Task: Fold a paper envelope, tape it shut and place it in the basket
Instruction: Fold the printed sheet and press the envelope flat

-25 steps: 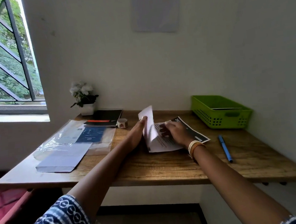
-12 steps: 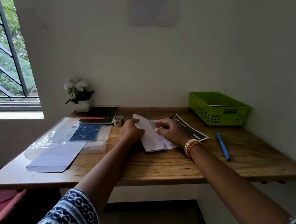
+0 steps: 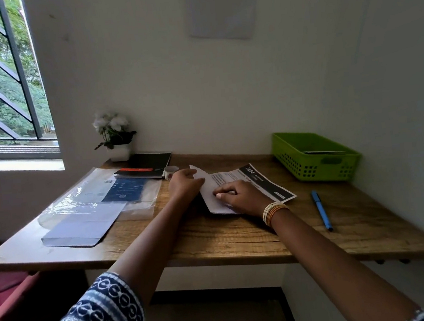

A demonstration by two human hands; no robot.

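A white printed paper [image 3: 222,182] with a black band along one edge lies on the wooden table [image 3: 240,238], its left part folded over to the right. My left hand [image 3: 183,183] holds that folded flap at its left edge, thumb on top. The fingertips of my right hand [image 3: 238,196] press down on the paper near the flap's lower edge. A small tape roll [image 3: 170,171] stands just behind my left hand. The green basket [image 3: 295,163] sits at the back right with a flat item inside.
A blue pen [image 3: 321,210] lies right of the paper. On the table's left are a plastic sleeve [image 3: 79,200] with blue printed material, a white envelope [image 3: 81,226], a black notebook [image 3: 151,161] and a potted white flower [image 3: 115,134]. Walls stand behind and to the right.
The paper's left flap, upright a second ago, has been folded down to the right. My left hand came over with it while my right hand stayed on the paper.
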